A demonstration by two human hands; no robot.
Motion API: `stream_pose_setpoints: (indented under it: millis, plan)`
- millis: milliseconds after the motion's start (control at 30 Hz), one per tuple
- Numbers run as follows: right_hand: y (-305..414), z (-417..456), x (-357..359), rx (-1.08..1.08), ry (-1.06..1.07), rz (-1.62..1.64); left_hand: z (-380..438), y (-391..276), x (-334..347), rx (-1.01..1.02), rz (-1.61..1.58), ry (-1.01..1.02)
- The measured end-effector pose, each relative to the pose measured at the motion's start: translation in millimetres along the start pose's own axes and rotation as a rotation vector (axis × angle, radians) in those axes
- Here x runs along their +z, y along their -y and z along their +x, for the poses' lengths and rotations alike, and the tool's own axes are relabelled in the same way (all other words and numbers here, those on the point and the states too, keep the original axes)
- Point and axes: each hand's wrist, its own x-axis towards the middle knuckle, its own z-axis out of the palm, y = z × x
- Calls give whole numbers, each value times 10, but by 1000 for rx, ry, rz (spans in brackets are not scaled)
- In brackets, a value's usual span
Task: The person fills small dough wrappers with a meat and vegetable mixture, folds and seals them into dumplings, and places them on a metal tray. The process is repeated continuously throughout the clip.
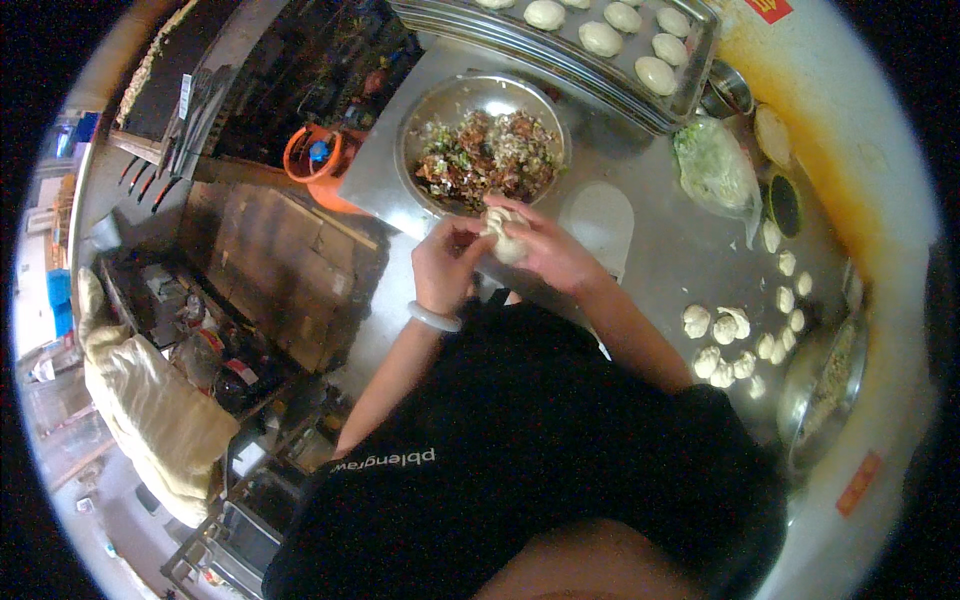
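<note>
Both hands are raised in front of my chest, at the near rim of a steel bowl [559, 161]. Between them is a pale dough bun [508, 241] with gathered folds on its upper side. The fingertips of my left hand [448, 259] pinch the edge of the dough; a white bangle circles that wrist. My right hand [559, 251] cups the bun from the other side, fingers wrapped partly round it. Chopped filling [487, 154], with brown pieces and green and white bits, lies in the bowl just beyond my hands. The bun's underside is hidden.
Stacked metal trays [555, 64] hold round buns at the back. A white scraper [600, 225] lies right of my hands, with a plastic bag of greens [716, 169] beyond. Dough pieces [724, 330] and another bowl [829, 390] are at right. An orange container [319, 161] stands at left.
</note>
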Motion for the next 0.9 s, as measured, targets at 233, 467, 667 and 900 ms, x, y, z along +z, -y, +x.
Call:
stream_pose_setpoints:
  millis: [233,467,667,900]
  plan:
    - [-391,79,-180,28,-165,434,17,45,-1,106,119,48]
    - [135,-68,66,77,-78,0,-34,-184,7,57,233,121]
    - [142,-71,-134,-48,-54,90,-12,-239,-30,240,371,117]
    - [261,-122,9,156,-39,-201,-13,-184,-12,6,124,209]
